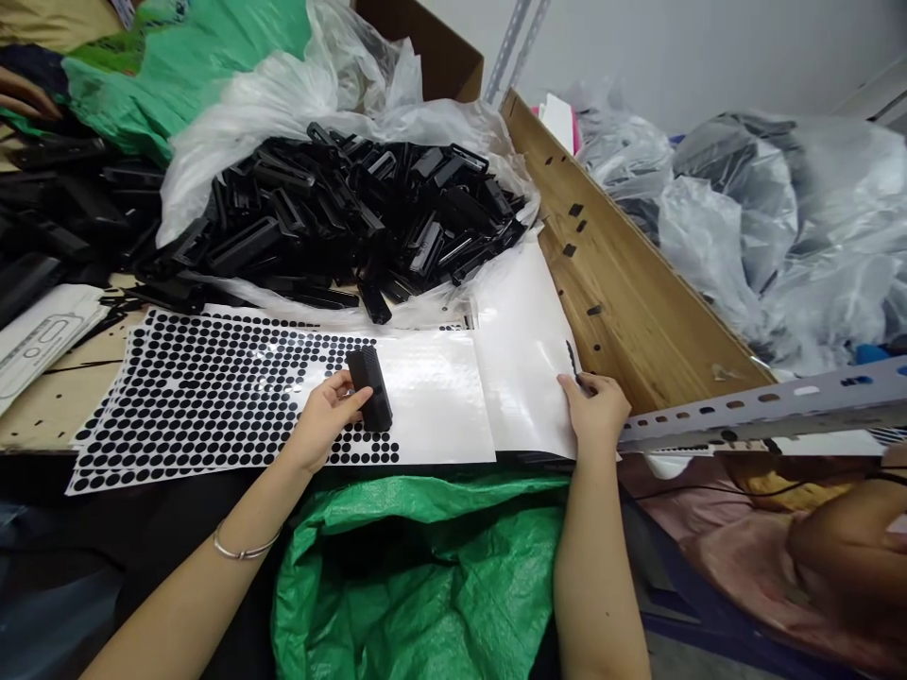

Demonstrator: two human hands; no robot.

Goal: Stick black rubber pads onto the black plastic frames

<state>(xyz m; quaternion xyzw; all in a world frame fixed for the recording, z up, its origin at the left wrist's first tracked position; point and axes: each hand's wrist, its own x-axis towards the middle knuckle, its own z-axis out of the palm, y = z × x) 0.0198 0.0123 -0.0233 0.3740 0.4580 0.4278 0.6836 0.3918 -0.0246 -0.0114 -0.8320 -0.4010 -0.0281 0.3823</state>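
Observation:
My left hand (324, 417) grips a black ribbed plastic casing (369, 389) between thumb and fingers. It is held tilted over a sheet of round black stickers (191, 406), whose right part is bare white backing. Farther right, my right hand (596, 414) pinches at a small black strip (582, 384) by the edge of a blank white sheet (521, 331). More black bits lie along that edge, just above the fingertips. Whether the strip is still stuck to the sheet cannot be made out.
Behind the sheets, many black casings (318, 212) spill from a clear plastic bag (248, 113). An open green sack (425, 576) hangs at the front edge. A wooden board (630, 283) and metal rail (779, 401) border the right. Other people's arms (843, 529) show at the sides.

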